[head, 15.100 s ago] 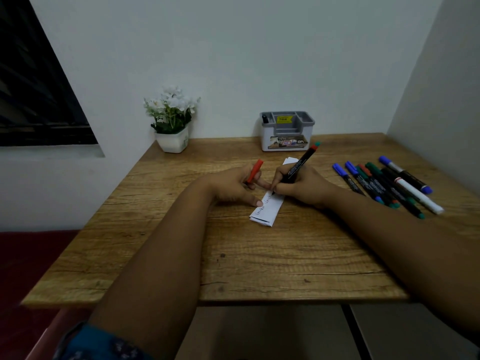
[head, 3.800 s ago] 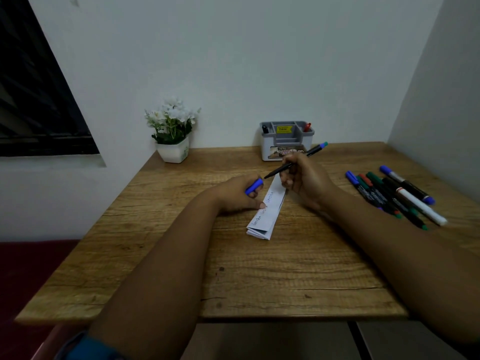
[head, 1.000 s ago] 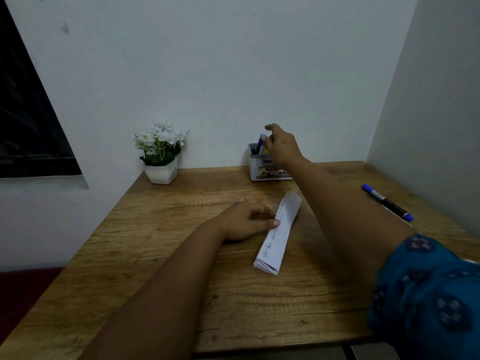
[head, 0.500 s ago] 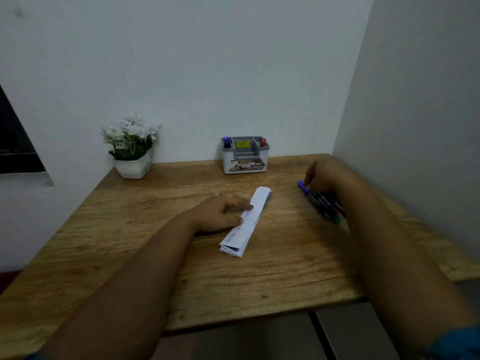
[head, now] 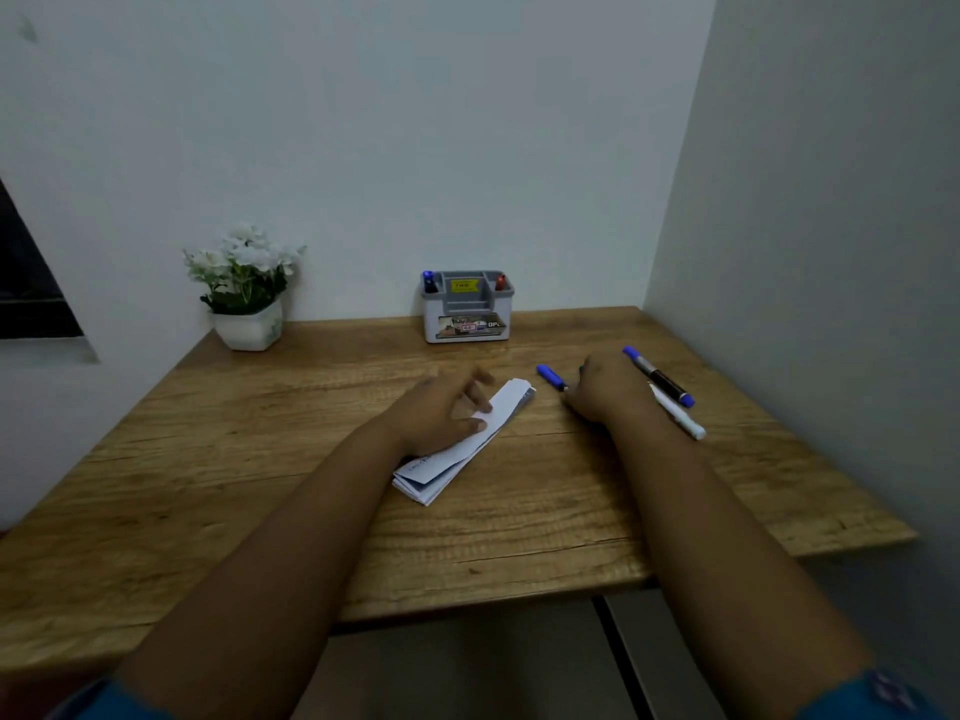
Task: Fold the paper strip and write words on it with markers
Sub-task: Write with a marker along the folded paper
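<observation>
Head view: folded paper strip lying diagonally mid-desk, faint writing on the near end; left hand resting on its middle with loosely spread, slightly blurred fingers, pinning it flat, nothing gripped. Right hand just right of the strip, knuckles up, fingers curled down over markers; a blue-capped marker poking out at its left, actual grip impossible to tell. Blue-ended black marker and white marker lying beside the right wrist; grey organizer with blue and red marker tops at the back wall, potted white flowers at the back-left corner.
</observation>
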